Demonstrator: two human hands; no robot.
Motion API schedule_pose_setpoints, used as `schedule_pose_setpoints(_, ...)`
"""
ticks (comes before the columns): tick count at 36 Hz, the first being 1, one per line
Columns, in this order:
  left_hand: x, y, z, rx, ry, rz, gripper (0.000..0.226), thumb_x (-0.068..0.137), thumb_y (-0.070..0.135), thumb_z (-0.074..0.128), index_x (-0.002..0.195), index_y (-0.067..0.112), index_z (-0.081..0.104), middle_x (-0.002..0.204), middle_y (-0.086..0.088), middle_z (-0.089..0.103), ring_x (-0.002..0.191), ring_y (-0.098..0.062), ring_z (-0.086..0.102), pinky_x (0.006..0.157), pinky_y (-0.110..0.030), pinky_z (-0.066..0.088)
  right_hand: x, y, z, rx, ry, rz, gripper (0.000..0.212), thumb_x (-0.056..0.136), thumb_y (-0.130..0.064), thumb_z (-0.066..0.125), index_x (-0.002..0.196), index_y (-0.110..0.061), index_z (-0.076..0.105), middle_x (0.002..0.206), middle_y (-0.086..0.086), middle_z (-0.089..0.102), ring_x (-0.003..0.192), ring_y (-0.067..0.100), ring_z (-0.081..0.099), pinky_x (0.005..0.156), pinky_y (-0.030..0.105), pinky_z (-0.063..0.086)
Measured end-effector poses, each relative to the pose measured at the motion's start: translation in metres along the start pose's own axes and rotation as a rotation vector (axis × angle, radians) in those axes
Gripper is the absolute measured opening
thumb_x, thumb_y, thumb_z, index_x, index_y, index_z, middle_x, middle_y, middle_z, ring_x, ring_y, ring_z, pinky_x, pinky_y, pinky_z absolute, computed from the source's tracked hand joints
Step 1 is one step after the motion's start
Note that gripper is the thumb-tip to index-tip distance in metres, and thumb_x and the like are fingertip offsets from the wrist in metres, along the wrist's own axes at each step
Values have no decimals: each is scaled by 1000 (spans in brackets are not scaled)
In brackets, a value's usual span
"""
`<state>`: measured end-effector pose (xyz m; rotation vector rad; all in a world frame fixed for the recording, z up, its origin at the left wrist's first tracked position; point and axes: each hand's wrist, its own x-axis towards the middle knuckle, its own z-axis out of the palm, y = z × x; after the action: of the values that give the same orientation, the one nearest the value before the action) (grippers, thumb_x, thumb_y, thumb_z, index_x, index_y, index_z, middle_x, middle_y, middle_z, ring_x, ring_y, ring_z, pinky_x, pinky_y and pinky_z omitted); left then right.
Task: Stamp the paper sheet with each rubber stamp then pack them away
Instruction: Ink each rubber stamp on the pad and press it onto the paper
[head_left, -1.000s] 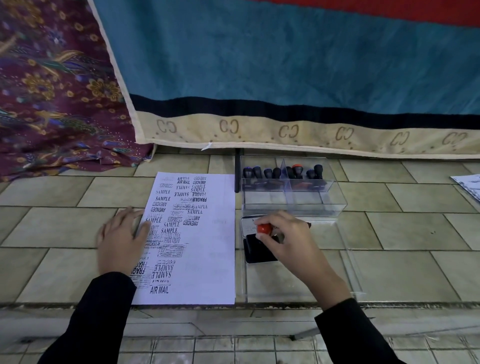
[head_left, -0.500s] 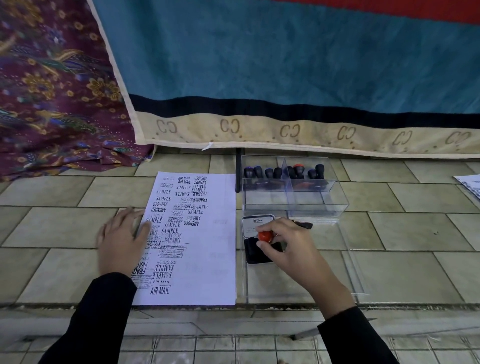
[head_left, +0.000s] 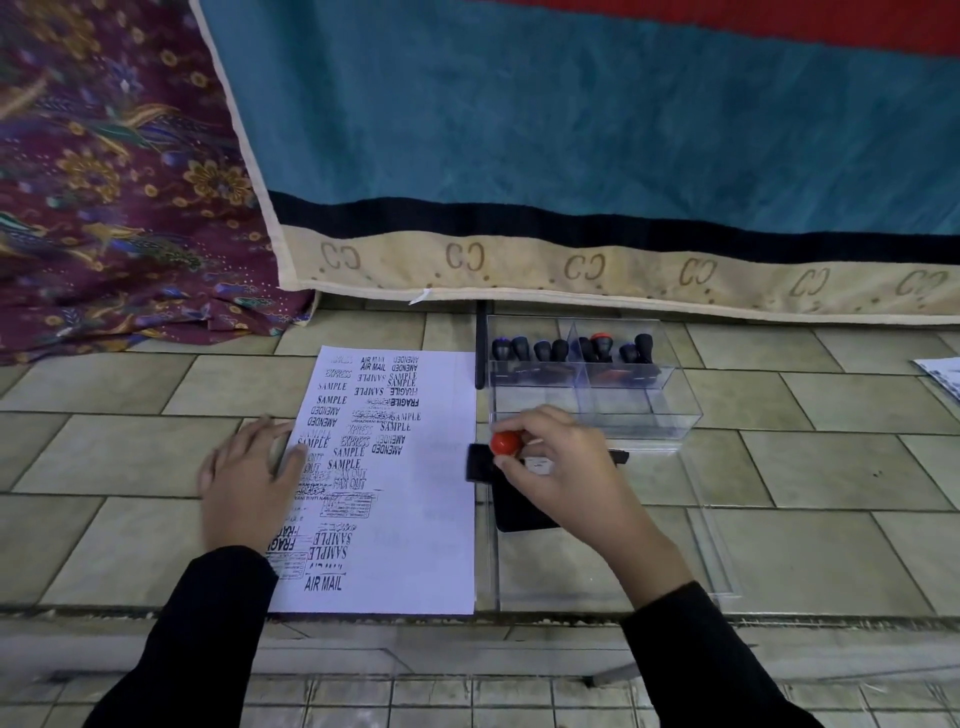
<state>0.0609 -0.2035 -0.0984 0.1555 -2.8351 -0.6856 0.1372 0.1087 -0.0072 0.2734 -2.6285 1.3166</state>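
Shows paper sheet (head_left: 421, 525) flat on tiled floor (head_left: 831, 467), L half crowded w/ prints, R strip bare. Behind-right, clear box (head_left: 670, 410) w/ other stamps; nearer, open ink pad (head_left: 519, 514). Pins sheet's L edge w/ flat left hand (head_left: 249, 478); pinches red-knobbed stamp (head_left: 506, 443) in right hand (head_left: 566, 467), at sheet's R edge beside pad. Risks: overlapping older prints; smearing if tilted or dragged; sheet creeping if L-hand pressure eases.
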Motion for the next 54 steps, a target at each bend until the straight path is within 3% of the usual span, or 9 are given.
schedule_pose_setpoints(9,-1,2,-3,-10,7,15,32,93,34,57,123,23,62,145,0,48,136,-20,37,114,-39,15,48,-22,67,-70,-109,-63,29,88,-15,65,116,-11,64,109,11,62,92,25,63,88,37,52)
schedule_pose_setpoints(21,0,3,-3,16,-2,5,32,93,30,60,123,21,62,146,-1,48,138,-21,36,114,-38,16,58,-26,98,-135,-209,-58,31,92,-12,59,122,-8,61,117,14,60,106,28,56,93,36,46)
schedule_pose_setpoints(31,1,3,-2,30,-10,6,33,94,30,59,125,21,61,146,-1,47,138,-21,35,113,-37,16,53,-22,101,-114,-216,-73,29,89,-10,63,118,-8,63,115,12,61,96,27,60,88,35,50)
schedule_pose_setpoints(40,0,4,-4,26,-11,-2,33,93,30,59,125,21,61,146,-1,47,138,-21,36,114,-38,16,55,-20,103,-35,-160,-15,29,86,-10,66,116,-12,65,113,11,62,96,25,60,91,35,50)
schedule_pose_setpoints(44,-1,5,-5,22,-17,-3,34,93,31,59,125,20,61,147,0,46,138,-21,35,114,-38,15,52,-18,84,107,45,10,30,87,-9,64,117,-13,63,112,8,62,92,18,63,85,28,54)
schedule_pose_setpoints(48,-1,4,-4,1,-9,0,33,92,29,60,124,20,62,146,-1,47,138,-21,36,114,-41,17,48,-18,41,176,211,3,31,86,-6,64,115,-17,64,110,4,63,86,0,61,79,17,53)
schedule_pose_setpoints(52,1,3,-2,-2,-9,-3,32,92,29,60,123,21,62,146,1,47,139,-20,35,115,-40,16,35,-12,0,85,201,13,26,85,-6,65,109,-15,66,109,-2,63,93,7,64,85,22,54)
schedule_pose_setpoints(54,1,1,-1,-6,-4,-3,32,92,29,60,123,21,62,146,0,47,139,-20,35,115,-40,16,24,-6,-13,20,181,33,26,85,-6,66,108,-17,67,107,-7,62,93,5,64,84,18,54)
